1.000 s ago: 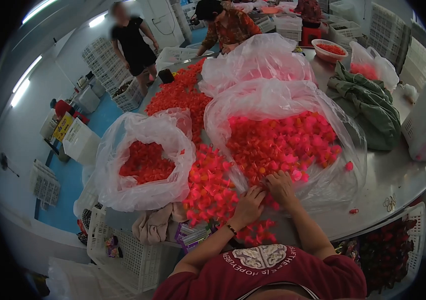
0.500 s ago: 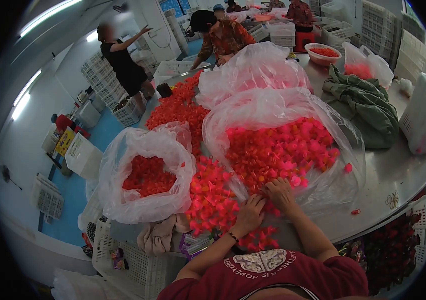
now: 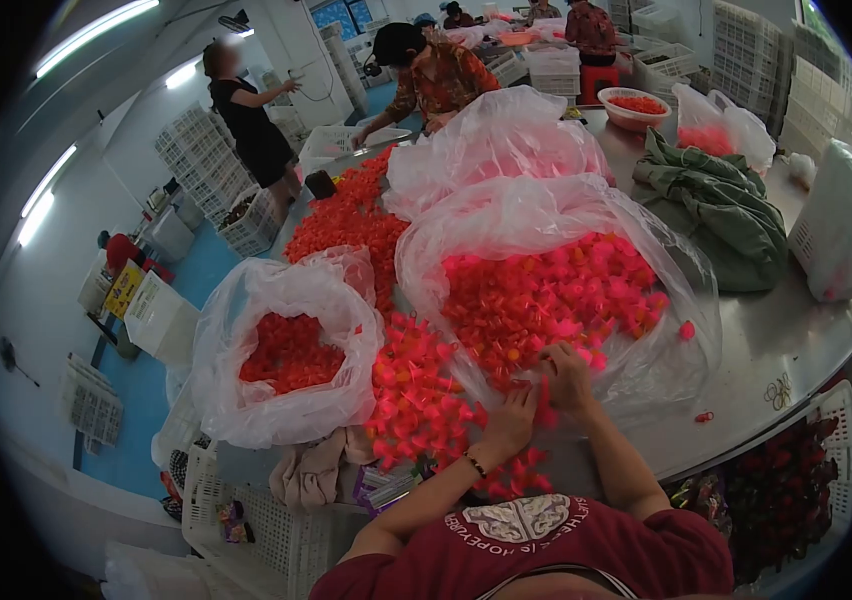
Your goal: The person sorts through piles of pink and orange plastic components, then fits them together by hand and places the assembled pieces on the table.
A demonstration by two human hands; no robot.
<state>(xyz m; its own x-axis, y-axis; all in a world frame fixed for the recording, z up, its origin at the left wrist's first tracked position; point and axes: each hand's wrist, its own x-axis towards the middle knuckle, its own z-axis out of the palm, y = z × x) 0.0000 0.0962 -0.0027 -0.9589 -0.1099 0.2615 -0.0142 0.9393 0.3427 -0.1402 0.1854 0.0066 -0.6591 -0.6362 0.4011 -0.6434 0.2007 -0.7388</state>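
Red plastic pieces (image 3: 546,300) lie under both hands (image 3: 541,400).

Both hands work at the near edge of a steel table (image 3: 796,340) heaped with small red and pink plastic pieces. The right hand (image 3: 568,376) rests at the mouth of a wide clear bag (image 3: 556,215) full of these pieces, fingers curled among them. The left hand (image 3: 511,420), a bracelet on its wrist, lies just beside it, touching a loose pile of pieces (image 3: 416,390) on the tabletop. To the left stands a second open bag (image 3: 281,350) holding red pieces. A green cloth (image 3: 726,215) lies farther right. Two other people stand at the table's far end.
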